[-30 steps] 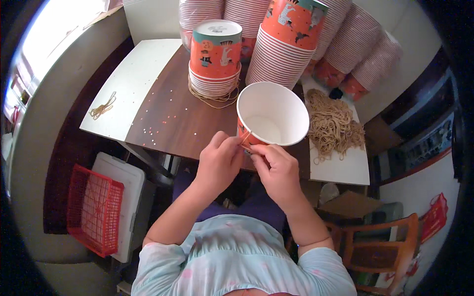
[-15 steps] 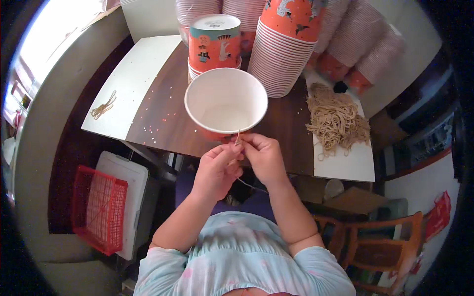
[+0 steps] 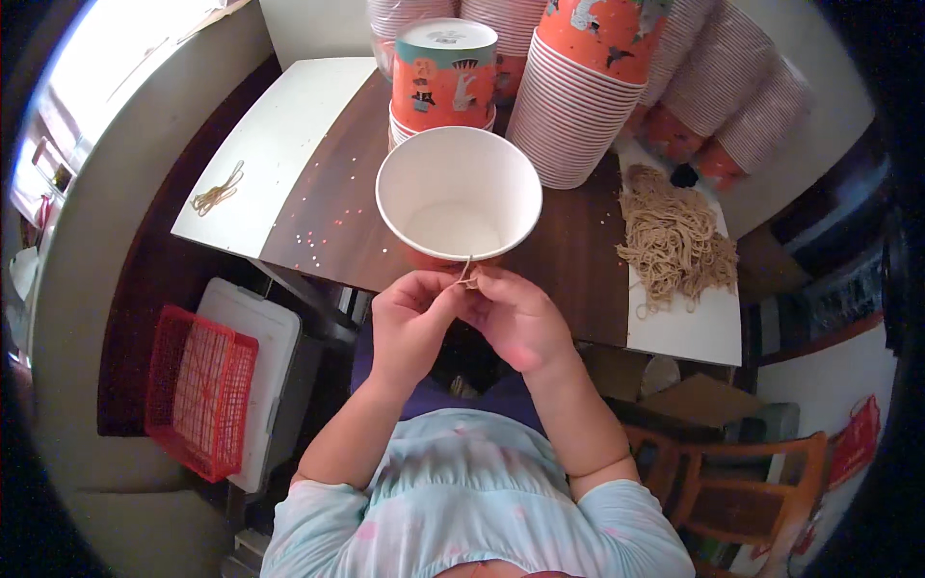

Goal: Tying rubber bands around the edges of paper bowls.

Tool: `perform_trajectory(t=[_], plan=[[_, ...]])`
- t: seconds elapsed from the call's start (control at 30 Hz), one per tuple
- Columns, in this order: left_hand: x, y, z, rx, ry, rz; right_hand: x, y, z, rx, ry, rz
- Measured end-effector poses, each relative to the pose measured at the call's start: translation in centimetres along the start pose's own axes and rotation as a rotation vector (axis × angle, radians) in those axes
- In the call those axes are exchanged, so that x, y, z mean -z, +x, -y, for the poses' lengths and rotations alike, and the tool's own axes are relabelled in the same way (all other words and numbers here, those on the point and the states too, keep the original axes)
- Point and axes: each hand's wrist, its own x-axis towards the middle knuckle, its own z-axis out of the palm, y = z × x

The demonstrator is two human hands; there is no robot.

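Observation:
A large white-lined paper bucket [image 3: 457,159] with an orange outside stands upright at the table's near edge, its mouth facing me. Just below its near rim, a thin tan cord [image 3: 469,270] sticks up from between my fingertips. My left hand [image 3: 412,323] pinches the cord with thumb and forefinger. Close against it, my right hand [image 3: 523,313] is closed on the same cord, thumb and fingertips meeting the left ones. The rest of the cord is hidden by my hands, and I cannot tell whether it passes through the bucket's wall.
Behind the bucket stand an upside-down orange bucket [image 3: 443,91] and a tall nested stack [image 3: 575,111]. A tangled heap of tan cords [image 3: 679,241] lies at right, a small cord bundle [image 3: 219,190] at left. A red basket [image 3: 204,385] is below left, a wooden chair [image 3: 747,491] below right.
The view has shifted slightly, so the table things appear further right. My right hand has turned and closed in on the left. The cord strand hanging below my hands no longer shows.

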Motion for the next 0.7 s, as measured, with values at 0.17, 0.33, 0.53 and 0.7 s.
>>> perform_trajectory(t=[0.17,0.33,0.53,0.7], plan=[[0.1,0.5,-0.1,0.080,-0.050,0.038,0.7,0.2,0.1,-0.159,0.143,0.083],[0.3,0.9,0.3,0.082,-0.079,0.078,0.7,0.1,0.4,-0.202,0.177,0.081],[0.2,0.9,0.3,0.129,-0.122,0.150,0.7,0.2,-0.1,-0.056,-0.001,-0.048],[0.8,1.3,0.5,0.238,-0.189,0.143,0.6,0.0,0.0,-0.035,-0.029,-0.080]])
